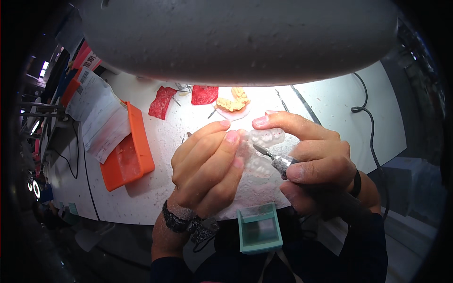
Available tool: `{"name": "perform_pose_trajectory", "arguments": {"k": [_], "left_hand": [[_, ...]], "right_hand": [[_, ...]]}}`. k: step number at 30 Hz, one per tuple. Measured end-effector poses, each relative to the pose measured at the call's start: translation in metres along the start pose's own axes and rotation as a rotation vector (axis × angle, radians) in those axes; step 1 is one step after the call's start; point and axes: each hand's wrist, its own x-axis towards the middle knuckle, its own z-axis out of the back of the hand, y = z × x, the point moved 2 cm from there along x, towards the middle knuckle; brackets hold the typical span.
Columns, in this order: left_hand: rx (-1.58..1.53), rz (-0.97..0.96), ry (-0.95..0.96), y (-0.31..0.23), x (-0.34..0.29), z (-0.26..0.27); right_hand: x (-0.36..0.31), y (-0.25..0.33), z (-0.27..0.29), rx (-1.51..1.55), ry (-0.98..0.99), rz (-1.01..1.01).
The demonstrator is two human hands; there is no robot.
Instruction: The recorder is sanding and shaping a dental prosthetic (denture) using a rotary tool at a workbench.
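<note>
My left hand (205,165) pinches one side of a clear, U-shaped dental splint (266,137) with tooth-shaped hollows. A metal rotary handpiece (283,163) lies in the grip of my right hand (321,153). Its pointed grey bur reaches over the splint's inner curve; whether it touches the plastic I cannot tell. The right forefinger stretches along the splint's far edge. Just beyond my hands, a yellowish dental cast (234,101) rests on a pale base. White dust coats my fingers and the wristband on my left arm.
Two red sheets (162,102) and thin metal tools lie on the dusty white table (165,141). To the left, papers (97,114) lean in an orange tray (141,141). A teal drawer-like tray (260,248) juts at the near edge. A large lamp hood (240,42) hangs overhead; a black cable (373,141) runs right.
</note>
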Motion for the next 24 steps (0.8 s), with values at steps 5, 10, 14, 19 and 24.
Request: {"name": "perform_pose_trajectory", "arguments": {"k": [5,10,14,19,24], "left_hand": [[-0.006,0.003,0.032,-0.001,0.000,-0.002],[-0.013,0.019,0.008,0.000,-0.002,-0.001],[-0.031,0.040,-0.015,0.002,-0.004,-0.005],[-0.024,0.031,-0.022,0.002,-0.003,-0.002],[-0.046,0.051,-0.022,0.002,-0.003,-0.004]], "right_hand": [[0.003,0.001,0.006,-0.123,0.076,0.043],[-0.004,-0.003,0.004,0.076,-0.097,-0.025],[-0.001,0.001,0.005,-0.058,0.036,0.020],[-0.002,-0.002,0.001,0.004,-0.017,0.032],[0.000,-0.001,0.004,-0.059,0.006,0.048]]}}
